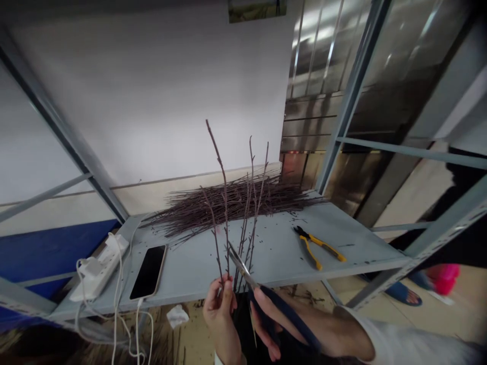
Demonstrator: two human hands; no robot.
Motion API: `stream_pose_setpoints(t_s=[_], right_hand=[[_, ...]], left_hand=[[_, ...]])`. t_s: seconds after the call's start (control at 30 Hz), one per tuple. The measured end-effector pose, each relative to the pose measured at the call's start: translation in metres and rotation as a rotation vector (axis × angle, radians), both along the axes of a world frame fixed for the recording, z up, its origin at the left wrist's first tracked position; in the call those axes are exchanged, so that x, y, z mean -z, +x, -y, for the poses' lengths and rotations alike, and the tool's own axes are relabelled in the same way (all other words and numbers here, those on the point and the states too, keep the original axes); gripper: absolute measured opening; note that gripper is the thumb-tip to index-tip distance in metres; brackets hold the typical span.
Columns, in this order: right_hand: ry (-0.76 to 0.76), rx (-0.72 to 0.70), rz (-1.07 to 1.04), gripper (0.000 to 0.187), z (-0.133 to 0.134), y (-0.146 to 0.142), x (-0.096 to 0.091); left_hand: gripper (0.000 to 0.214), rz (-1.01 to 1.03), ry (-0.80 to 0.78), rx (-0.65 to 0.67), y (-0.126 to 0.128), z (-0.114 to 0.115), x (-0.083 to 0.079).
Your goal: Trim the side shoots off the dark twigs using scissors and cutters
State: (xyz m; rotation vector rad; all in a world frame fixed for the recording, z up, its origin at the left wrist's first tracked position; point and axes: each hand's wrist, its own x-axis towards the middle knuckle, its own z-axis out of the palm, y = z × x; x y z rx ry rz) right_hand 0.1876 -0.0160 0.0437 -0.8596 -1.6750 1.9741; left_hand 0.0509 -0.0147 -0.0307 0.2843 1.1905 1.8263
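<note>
Left hand (219, 317), low and just left of centre, is closed in a firm pinch around the base of a small bunch of bare twigs (223, 182), which fan upward. Gripped this low, they seem held so that their length stands free for working on.

At the lower left, a white power strip (99, 268) lies on the grey metal shelf (361, 243), its white cables (114, 299) trailing over the front edge. Beside it lies a smartphone (148, 272), plugged in by a cable at its lower end. A crumpled tissue (177, 316) lies on the floor below.

At centre, a long pile of cut twigs (243, 200) lies across the back of the shelf, with small bits scattered in front of it. The hands work just off the shelf's front edge, with open air around the raised stems and bare shelf behind them.

Right hand (274, 324), reaching in from the lower right, is wrapped around the dark blue handles of scissors (240, 267), their steel blades angled up among the stems. Whether the blades are open is hard to tell.

Further right, yellow-and-black pliers (315, 246) lie on the shelf, well clear of the twigs. Beyond the shelf, a steel upright (353, 96) bounds the space, and a blue sandal (403, 294) shows on the floor.
</note>
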Motion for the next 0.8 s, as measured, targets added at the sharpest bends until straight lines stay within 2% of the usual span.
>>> stream_pose_setpoints(t_s=[0.2, 0.43, 0.6, 0.8], right_hand=[[0.012, 0.000, -0.019, 0.064, -0.001, -0.003, -0.001], [0.064, 0.012, 0.071, 0.063, -0.001, -0.002, -0.006], [0.107, 0.059, 0.107, 0.054, -0.005, -0.005, 0.006], [0.002, 0.098, 0.046, 0.052, -0.007, -0.008, 0.023]], left_hand=[[0.033, 0.033, -0.032, -0.046, -0.002, 0.001, -0.006], [0.034, 0.048, -0.047, -0.051, -0.002, -0.001, -0.005], [0.038, 0.041, -0.040, -0.044, -0.004, 0.000, -0.002], [0.042, 0.063, -0.037, -0.060, -0.002, 0.001, -0.005]])
